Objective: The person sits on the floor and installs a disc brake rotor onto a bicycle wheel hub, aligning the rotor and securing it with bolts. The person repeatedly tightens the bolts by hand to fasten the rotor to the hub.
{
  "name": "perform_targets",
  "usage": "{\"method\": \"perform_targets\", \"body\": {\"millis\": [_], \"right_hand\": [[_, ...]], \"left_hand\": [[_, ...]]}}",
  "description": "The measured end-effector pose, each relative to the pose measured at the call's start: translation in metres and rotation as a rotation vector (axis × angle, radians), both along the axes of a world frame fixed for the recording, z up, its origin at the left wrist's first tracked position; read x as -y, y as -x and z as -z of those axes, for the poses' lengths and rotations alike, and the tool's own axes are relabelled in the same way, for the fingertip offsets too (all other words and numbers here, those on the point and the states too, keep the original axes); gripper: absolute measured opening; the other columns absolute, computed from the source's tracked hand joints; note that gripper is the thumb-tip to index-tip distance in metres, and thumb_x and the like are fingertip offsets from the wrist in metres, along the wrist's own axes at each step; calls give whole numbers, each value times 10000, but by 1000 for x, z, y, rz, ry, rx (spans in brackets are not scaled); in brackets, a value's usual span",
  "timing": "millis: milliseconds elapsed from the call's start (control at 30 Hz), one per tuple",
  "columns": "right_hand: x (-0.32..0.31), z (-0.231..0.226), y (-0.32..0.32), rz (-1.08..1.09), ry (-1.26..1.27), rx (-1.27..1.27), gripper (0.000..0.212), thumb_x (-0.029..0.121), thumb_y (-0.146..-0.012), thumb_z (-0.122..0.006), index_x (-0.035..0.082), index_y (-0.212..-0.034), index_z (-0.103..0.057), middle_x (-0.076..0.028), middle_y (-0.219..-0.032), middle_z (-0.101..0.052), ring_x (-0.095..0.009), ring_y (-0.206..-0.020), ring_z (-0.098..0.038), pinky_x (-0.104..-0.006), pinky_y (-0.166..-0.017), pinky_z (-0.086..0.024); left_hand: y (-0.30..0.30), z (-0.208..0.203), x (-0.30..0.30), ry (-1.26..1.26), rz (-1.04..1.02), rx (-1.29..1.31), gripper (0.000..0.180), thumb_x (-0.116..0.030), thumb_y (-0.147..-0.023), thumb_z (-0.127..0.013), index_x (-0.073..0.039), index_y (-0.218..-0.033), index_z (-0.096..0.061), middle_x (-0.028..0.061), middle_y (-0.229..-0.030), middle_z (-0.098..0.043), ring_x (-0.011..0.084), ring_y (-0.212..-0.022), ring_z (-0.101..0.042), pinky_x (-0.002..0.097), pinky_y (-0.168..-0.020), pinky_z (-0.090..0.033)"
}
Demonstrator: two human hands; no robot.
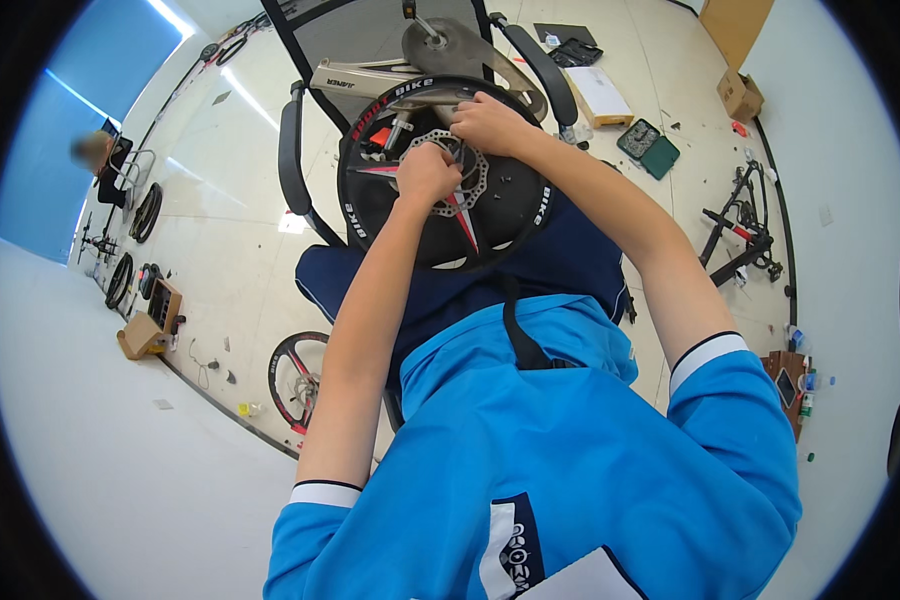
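A black bicycle wheel (370,225) with red and white star spokes lies flat in front of me, over the seat of an office chair and against my knees. A silver brake disc (477,198) sits at its hub. My left hand (428,175) is closed over the disc's left side, near the hub; whatever it pinches is hidden by the fingers. Just right of and beyond it, my right hand (490,125) curls its fingers at the disc's upper edge, its grip hidden too. A few small bolts (503,181) lie on the wheel's black face.
Chair armrests (291,150) flank the wheel. A silver bike frame part (360,77) lies beyond it. On the floor are another wheel (288,385), an opened green case (650,148), a black bike frame (740,225) and cardboard boxes (741,97). A person (115,165) sits far left.
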State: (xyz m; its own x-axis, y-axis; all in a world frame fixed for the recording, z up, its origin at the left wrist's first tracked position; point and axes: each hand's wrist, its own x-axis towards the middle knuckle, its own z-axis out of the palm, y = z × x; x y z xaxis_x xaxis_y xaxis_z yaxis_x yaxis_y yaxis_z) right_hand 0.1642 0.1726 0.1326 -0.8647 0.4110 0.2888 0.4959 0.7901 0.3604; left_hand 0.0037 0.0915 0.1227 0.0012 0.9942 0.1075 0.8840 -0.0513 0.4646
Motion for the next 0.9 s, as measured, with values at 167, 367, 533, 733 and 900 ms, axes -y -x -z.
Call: {"method": "perform_targets", "body": {"millis": [167, 367, 533, 733, 900], "right_hand": [[8, 3, -13, -75, 40, -86, 239, 336, -784, -730, 117, -871, -695, -22, -889, -667, -213, -961, -618, -374, -860, -438], [13, 16, -14, -42, -8, -121, 336, 412, -771, -724, 93, -864, -677, -58, -877, -655, -236, -879, -645, -352, -769, -519], [22, 31, -14, -5, -107, -196, 313, 394, -792, -703, 97, -865, -634, -45, -824, -619, -226, -802, -639, -332, -682, -522], [43, 37, -18, 127, -74, -271, 288, 386, -791, -704, 109, -846, -645, -34, -805, -637, -228, -797, -649, -350, -689, -526], [28, 21, -21, 94, 147, -187, 277, 377, -789, -722, 118, -873, -674, -54, -868, -668, -267, -874, -647, -381, -735, -533]], "left_hand": [[-3, -4, -1, -12, 33, -125, 174, -256, -753, -736, -122, -853, -781, 150, -857, -718, 323, -842, -692, 414, -790, -554], [-4, -5, -4, -23, 69, -193, 149, -238, -750, -736, -126, -837, -780, 148, -857, -717, 322, -843, -692, 410, -784, -559], [1, 1, -3, -82, 128, -207, 141, -235, -733, -735, -134, -821, -779, 149, -836, -710, 326, -831, -686, 419, -760, -558], [6, 18, -4, -271, 252, -292, 109, -217, -723, -725, -121, -757, -763, 151, -765, -686, 338, -773, -671, 440, -713, -548], [8, 26, -12, -322, 301, -360, 156, -240, -727, -739, -88, -754, -758, 170, -778, -684, 343, -808, -673, 440, -744, -547]]}}
